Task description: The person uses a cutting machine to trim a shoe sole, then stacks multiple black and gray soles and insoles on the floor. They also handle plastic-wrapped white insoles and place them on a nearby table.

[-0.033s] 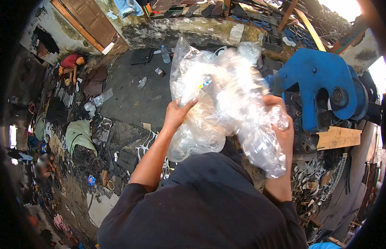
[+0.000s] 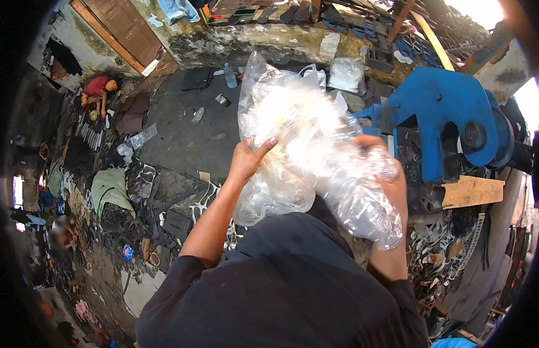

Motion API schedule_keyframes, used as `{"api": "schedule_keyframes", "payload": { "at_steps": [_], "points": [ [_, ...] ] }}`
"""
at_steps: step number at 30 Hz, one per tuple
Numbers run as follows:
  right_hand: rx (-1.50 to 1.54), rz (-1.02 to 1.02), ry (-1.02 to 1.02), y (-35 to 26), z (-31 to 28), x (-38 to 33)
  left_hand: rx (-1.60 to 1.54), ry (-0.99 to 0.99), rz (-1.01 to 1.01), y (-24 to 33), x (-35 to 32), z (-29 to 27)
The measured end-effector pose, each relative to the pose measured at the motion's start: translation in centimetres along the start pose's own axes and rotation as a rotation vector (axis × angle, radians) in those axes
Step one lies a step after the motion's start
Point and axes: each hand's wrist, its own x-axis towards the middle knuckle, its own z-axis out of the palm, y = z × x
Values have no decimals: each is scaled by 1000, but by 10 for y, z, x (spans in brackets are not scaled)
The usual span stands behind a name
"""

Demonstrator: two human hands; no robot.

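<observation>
In front of my chest is a large crumpled clear plastic bag (image 2: 275, 191), bright with glare. Whether it is one bag or several bunched together, I cannot tell. My left hand (image 2: 251, 161) pinches its left side, thumb on top pointing right. On the other side my right hand (image 2: 390, 177) grips a gathered length of the plastic, which covers part of its fingers and hangs down past the wrist. A small yellow mark shows through the upper part of the bag.
A blue machine (image 2: 449, 116) stands close on my right, with a wooden board (image 2: 473, 192) below it. Beyond the bag are a plastic bottle (image 2: 230, 76) and a white bundle in plastic (image 2: 346, 75). Scraps and a green cloth (image 2: 111, 191) lie left, where another person (image 2: 97, 93) crouches.
My right hand has shifted slightly left with the gathered plastic, folding it closer to the rest of the bag and uncovering the white bundle behind. My left hand stays in place.
</observation>
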Motion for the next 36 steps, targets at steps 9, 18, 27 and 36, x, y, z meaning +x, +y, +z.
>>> {"api": "schedule_keyframes", "payload": {
  "at_steps": [9,18,27,36],
  "points": [
    [-551,170,-34,129,17,80,-69,-305,126,10,4,18],
    [487,370,21,125,-8,70,-82,-270,-146,13,11,-20],
    [1086,432,32,122,-10,52,-68,11,-15,13,22,4],
    [1087,609,143,98,-25,35,65,118,-48,29,30,14]
  ]
}}
